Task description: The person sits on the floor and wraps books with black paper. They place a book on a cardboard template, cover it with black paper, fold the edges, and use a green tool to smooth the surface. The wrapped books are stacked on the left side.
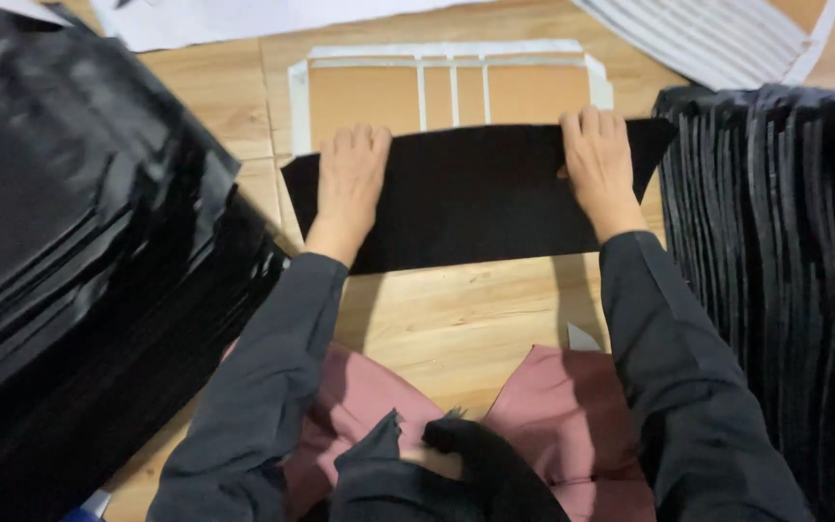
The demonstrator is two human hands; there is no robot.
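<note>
Black sheet (475, 198) lies flat at centre of wooden surface (456, 319), its top edge overlapping a tan card w/ white strips (388, 92) at 12 o'clock. Left hand (352, 179) rests palm-down on sheet's left part, fingers (359, 140) extended & close together, tips at top edge. Right hand (596, 159) presses sheet's right part, fingers together at top edge, thumb tucked at the inner side. Glossy black stack (79, 261) at 9 o'clock; ribbed black stack (785, 271) at 3 o'clock. White sheets (717, 34) at 1 o'clock. Pink-clad knees (572, 416) at 6 o'clock.
</note>
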